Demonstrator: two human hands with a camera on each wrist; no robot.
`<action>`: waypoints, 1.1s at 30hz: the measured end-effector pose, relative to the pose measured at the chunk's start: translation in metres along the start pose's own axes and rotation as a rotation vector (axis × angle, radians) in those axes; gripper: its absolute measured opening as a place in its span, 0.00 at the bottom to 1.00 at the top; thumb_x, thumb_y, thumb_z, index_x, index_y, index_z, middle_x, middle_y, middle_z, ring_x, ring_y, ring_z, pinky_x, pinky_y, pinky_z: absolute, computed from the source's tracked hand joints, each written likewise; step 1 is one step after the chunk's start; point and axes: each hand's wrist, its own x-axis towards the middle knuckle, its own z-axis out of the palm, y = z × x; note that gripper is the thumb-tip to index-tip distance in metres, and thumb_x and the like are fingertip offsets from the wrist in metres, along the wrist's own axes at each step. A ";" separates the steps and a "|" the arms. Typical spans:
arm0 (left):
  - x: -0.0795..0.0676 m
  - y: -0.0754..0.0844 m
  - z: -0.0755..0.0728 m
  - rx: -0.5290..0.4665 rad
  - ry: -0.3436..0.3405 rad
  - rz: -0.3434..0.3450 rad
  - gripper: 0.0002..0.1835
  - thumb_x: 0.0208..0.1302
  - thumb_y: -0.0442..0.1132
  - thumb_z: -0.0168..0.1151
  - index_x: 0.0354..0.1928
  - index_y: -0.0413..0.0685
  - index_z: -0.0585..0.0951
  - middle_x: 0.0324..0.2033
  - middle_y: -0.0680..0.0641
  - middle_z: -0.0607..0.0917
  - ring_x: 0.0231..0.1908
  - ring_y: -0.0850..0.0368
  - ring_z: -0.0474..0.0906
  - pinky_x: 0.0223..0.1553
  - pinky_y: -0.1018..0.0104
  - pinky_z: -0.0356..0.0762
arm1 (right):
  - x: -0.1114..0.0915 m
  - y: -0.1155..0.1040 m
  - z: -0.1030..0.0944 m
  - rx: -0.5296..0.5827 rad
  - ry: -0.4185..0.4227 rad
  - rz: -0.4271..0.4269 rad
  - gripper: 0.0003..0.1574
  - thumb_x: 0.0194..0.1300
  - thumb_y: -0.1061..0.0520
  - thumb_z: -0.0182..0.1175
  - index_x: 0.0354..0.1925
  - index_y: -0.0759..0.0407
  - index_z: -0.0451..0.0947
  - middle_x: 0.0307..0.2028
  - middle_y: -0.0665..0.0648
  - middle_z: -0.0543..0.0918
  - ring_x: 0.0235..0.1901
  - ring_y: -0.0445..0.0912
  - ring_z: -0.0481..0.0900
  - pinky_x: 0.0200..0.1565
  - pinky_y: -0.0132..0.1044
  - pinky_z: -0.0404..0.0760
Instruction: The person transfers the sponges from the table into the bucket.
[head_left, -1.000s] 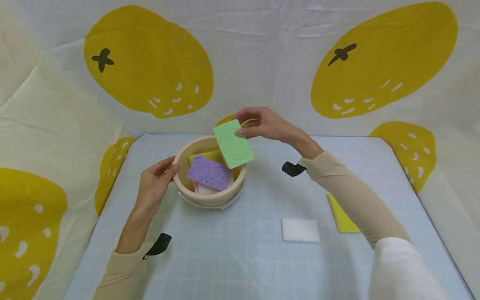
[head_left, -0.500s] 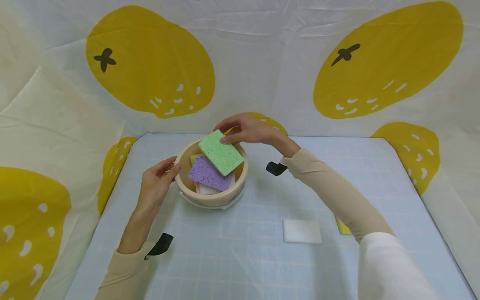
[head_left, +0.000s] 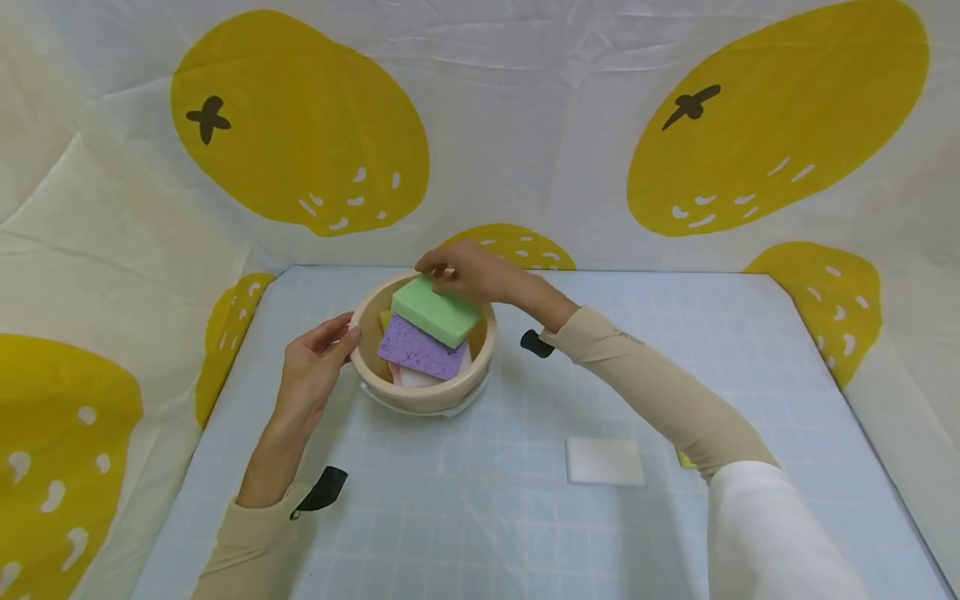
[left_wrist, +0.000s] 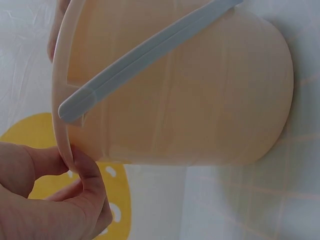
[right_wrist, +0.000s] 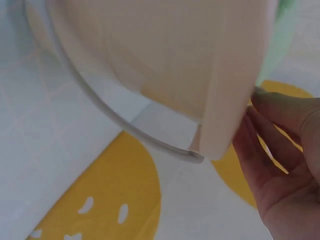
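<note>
A cream bucket (head_left: 423, 400) stands on the table, its grey handle (left_wrist: 150, 56) hanging down the side. My left hand (head_left: 318, 367) pinches its rim at the left between thumb and curled fingers. At the far right of the rim, my right hand (head_left: 474, 273) holds the upper edge of a green sponge (head_left: 438, 312). The green sponge is tilted inside the bucket and overlaps a speckled purple sponge (head_left: 418, 346). Under these show a white and pink piece (head_left: 420, 379) and a bit of yellow. In the right wrist view, the bucket wall hides most of the green sponge.
A white rectangular sponge (head_left: 604, 462) lies on the pale blue gridded table (head_left: 465, 517), right of centre. Farther right, a yellow piece (head_left: 686, 459) is mostly hidden under the right sleeve. A fabric wall with yellow fruit prints (head_left: 525, 125) encloses the table's back and sides.
My right hand has moved left and down, lowering the green sponge from above the rim into the bucket, where it now leans over the purple sponge. The left hand stays on the rim.
</note>
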 end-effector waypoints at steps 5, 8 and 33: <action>0.000 0.000 0.001 0.002 0.002 0.003 0.28 0.60 0.47 0.65 0.61 0.47 0.75 0.47 0.48 0.76 0.43 0.59 0.76 0.41 0.79 0.78 | -0.002 0.001 0.005 -0.053 0.031 -0.053 0.15 0.64 0.68 0.58 0.50 0.66 0.78 0.46 0.60 0.82 0.43 0.48 0.79 0.48 0.34 0.79; 0.000 -0.001 0.002 0.011 0.000 0.005 0.28 0.60 0.48 0.65 0.61 0.47 0.75 0.47 0.48 0.76 0.43 0.59 0.76 0.42 0.79 0.78 | -0.006 0.001 0.004 -0.031 0.039 -0.054 0.15 0.64 0.68 0.58 0.50 0.67 0.78 0.47 0.60 0.81 0.43 0.48 0.79 0.47 0.34 0.79; -0.002 0.002 0.000 -0.010 -0.012 -0.015 0.28 0.61 0.46 0.65 0.62 0.47 0.74 0.48 0.48 0.76 0.43 0.60 0.77 0.43 0.78 0.78 | -0.066 0.011 -0.021 0.174 0.080 0.030 0.18 0.64 0.59 0.61 0.52 0.63 0.75 0.43 0.56 0.80 0.42 0.46 0.79 0.45 0.38 0.82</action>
